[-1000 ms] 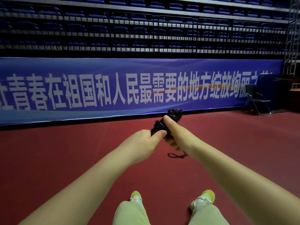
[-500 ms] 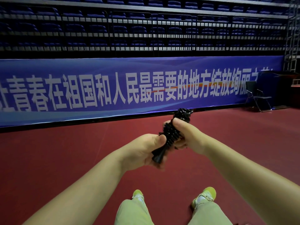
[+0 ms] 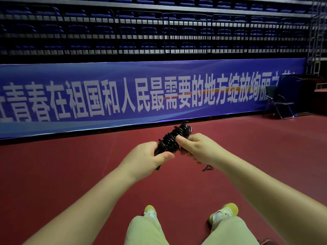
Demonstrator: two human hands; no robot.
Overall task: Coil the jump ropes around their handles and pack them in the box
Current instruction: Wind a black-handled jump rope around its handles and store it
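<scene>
A black jump rope (image 3: pixel 172 139) is wound in tight coils around its black handles, and I hold it out in front of me above the red floor. My left hand (image 3: pixel 146 159) grips the lower end of the handles. My right hand (image 3: pixel 196 149) closes on the coiled middle, thumb pressed on the coils. A short loose end of rope (image 3: pixel 208 167) hangs below my right wrist. No box is in view.
A long blue banner (image 3: pixel 141 98) with white characters runs along the wall ahead, below dark empty stands. A black folding chair (image 3: pixel 277 101) stands at the far right. My feet in yellow-green shoes (image 3: pixel 223 212) stand on the red floor (image 3: pixel 70 174).
The coiled bundle has tilted and dropped slightly toward the left. My left hand has slid down to the lower handle end. My right hand has shifted along the coils.
</scene>
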